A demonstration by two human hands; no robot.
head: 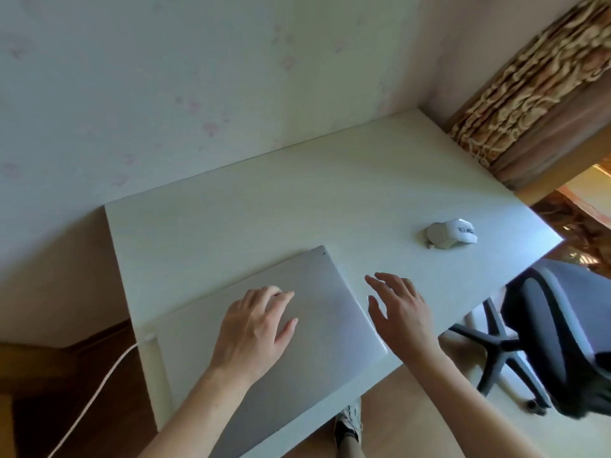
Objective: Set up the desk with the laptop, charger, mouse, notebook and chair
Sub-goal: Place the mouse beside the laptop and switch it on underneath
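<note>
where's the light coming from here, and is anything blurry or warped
Head view: daylight enters from the right, brightening the desk near the curtain; wide-angle lens bends the desk edges; the curtain's top corner smears; laptop, mouse and both hands look fairly sharp.

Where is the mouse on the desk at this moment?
In the head view the mouse lies on the right part of the desk, near its right edge, beyond the right hand and apart from the laptop.

The closed silver laptop (pixel 297 319) looks like matt brushed metal; the pale desk (pixel 363 180) smooth, faintly wood-grained; the white mouse (pixel 451 233) perhaps glossy plastic.
</note>
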